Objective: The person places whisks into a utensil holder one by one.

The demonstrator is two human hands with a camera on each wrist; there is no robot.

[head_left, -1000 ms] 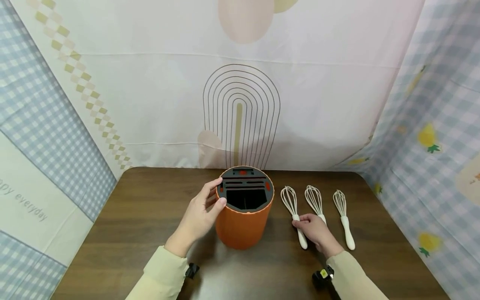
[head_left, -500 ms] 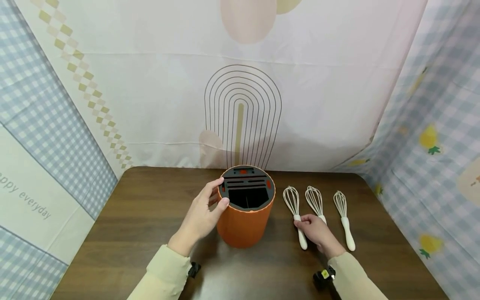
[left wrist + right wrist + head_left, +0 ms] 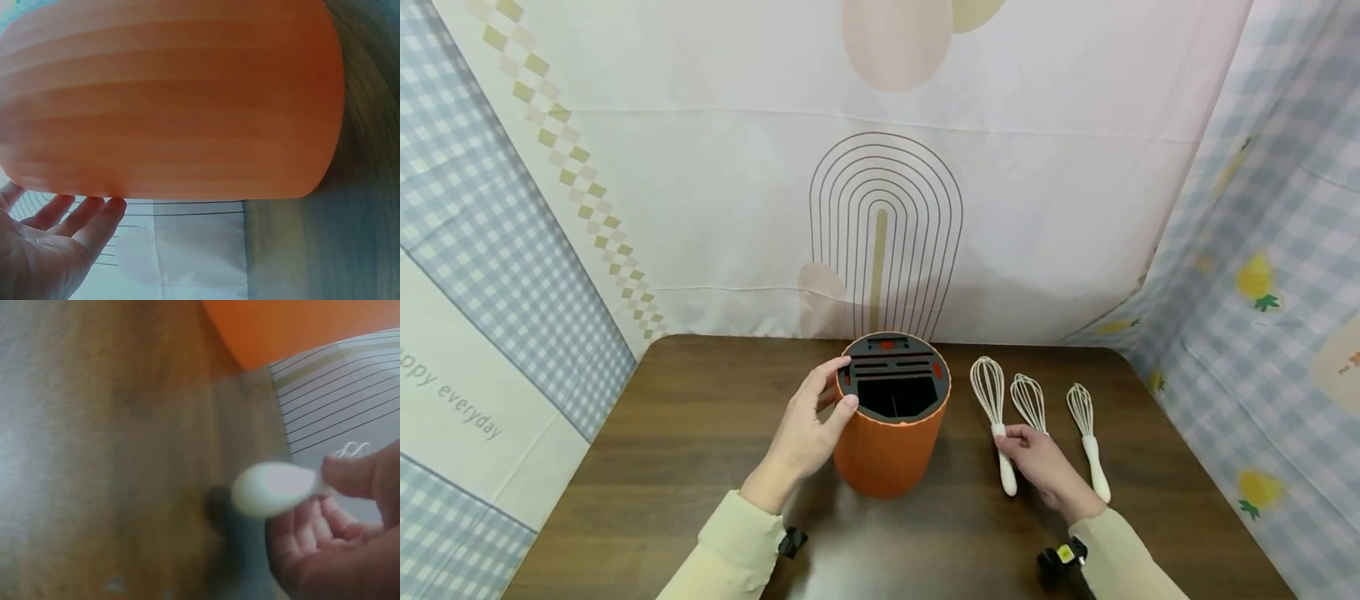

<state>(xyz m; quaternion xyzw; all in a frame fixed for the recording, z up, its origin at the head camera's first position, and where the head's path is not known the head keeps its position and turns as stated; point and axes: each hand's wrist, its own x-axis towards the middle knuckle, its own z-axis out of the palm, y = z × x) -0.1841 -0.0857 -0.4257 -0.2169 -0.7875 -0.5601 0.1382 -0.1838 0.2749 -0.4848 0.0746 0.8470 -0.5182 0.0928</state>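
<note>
An orange round utensil holder (image 3: 887, 458) with a dark slotted top insert (image 3: 895, 367) stands upright on the wooden table. My left hand (image 3: 801, 437) touches its left side near the rim, thumb towards the front and fingers spread along the wall; the left wrist view shows fairly straight fingers (image 3: 100, 228) against the orange surface. To the right of the holder, my right hand (image 3: 1047, 471) pinches a white-handled whisk (image 3: 1007, 475) between thumb and fingers. Its handle end (image 3: 272, 487) shows in the right wrist view, apart from the table with a shadow below.
Two more whisks lie on the table (image 3: 700, 467): a middle one (image 3: 1028, 398), its handle hidden by my right hand, and one farther right (image 3: 1096, 467). A printed cloth (image 3: 737, 208) hangs behind the table, with checked cloths (image 3: 1285, 367) at both sides.
The pinched whisk has risen slightly and shifted a little to the right, its wire end now higher in view. My left hand keeps its place on the utensil holder.
</note>
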